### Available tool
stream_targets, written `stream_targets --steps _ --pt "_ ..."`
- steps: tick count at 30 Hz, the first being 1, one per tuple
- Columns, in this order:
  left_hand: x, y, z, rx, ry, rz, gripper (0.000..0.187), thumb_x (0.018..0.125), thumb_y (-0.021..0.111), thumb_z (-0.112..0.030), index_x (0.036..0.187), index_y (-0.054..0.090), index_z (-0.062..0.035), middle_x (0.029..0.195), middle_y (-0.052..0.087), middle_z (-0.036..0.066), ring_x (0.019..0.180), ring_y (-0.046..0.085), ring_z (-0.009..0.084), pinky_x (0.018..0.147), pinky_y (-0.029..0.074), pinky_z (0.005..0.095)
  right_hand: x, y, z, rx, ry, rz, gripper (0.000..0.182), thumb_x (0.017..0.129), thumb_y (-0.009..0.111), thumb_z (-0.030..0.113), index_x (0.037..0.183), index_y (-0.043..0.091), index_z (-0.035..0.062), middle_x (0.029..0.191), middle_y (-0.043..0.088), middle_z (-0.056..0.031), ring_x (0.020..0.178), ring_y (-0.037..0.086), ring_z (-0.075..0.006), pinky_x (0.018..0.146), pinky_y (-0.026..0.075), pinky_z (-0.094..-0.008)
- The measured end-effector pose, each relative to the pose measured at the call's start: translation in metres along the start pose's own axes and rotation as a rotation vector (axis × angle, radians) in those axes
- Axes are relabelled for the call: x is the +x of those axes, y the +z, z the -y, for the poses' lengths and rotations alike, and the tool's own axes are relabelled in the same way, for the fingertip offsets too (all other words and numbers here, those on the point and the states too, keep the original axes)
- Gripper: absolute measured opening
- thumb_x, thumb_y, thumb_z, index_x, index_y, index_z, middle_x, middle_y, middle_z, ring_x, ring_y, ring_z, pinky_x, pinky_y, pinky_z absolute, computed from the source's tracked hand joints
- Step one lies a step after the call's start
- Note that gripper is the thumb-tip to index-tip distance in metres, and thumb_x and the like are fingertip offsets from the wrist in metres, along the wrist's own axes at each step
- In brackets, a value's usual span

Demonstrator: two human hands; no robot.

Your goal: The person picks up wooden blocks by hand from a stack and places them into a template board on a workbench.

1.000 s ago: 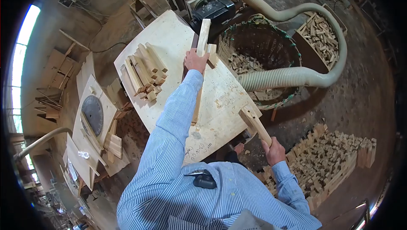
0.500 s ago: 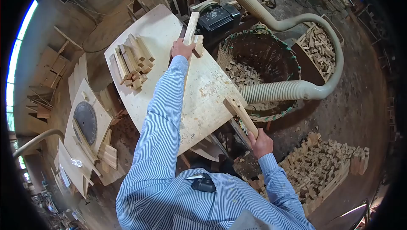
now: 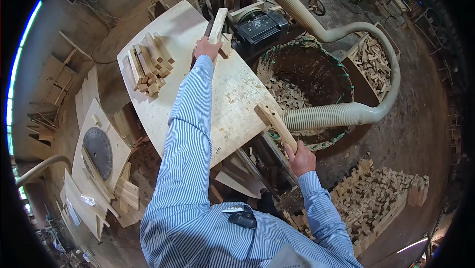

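My left hand (image 3: 208, 49) is closed on a pale wooden strip (image 3: 218, 24) at the far edge of the plywood tabletop (image 3: 230, 114). A small wood block (image 3: 226, 42) sits beside that hand. Lower right, my right hand (image 3: 301, 160) grips the near end of a wooden bar (image 3: 278, 128). The bar's far end, with small dark holes in it, reaches the tabletop's right corner. A stack of square wooden sticks (image 3: 148, 65) lies on the tabletop, left of my left hand.
A black motor (image 3: 261, 26) stands beyond the tabletop. Right of it, a wicker basket (image 3: 350, 77) holds wood offcuts, and a ribbed hose (image 3: 331, 111) crosses its front. More blocks are piled on the floor (image 3: 376, 203). A round saw blade (image 3: 97, 152) shows at left.
The whole view has shifted slightly. Both hands keep their grips, and neither has clearly moved relative to the tabletop.
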State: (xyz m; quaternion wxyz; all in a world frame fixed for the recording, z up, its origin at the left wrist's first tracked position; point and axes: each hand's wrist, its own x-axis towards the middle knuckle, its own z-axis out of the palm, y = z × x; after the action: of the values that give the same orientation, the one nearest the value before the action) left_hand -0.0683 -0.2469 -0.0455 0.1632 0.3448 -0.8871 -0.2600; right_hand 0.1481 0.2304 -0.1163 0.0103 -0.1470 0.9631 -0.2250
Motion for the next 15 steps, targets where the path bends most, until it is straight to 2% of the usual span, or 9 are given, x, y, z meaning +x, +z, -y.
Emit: stream_targets --steps 15 --pt "-0.001 0.006 0.001 0.022 0.021 -0.009 0.079 0.081 0.082 -0.053 0.141 0.061 -0.0051 0.139 0.060 0.022 0.131 0.058 0.0423 0.113 0.046 0.0511 -0.003 -0.023 0.011 0.015 0.070 0.012 0.048 0.101 0.065 0.054 0.099 0.063 0.0061 0.083 0.073 -0.0223 0.079 0.072 -0.0426 0.072 0.056 -0.0530"
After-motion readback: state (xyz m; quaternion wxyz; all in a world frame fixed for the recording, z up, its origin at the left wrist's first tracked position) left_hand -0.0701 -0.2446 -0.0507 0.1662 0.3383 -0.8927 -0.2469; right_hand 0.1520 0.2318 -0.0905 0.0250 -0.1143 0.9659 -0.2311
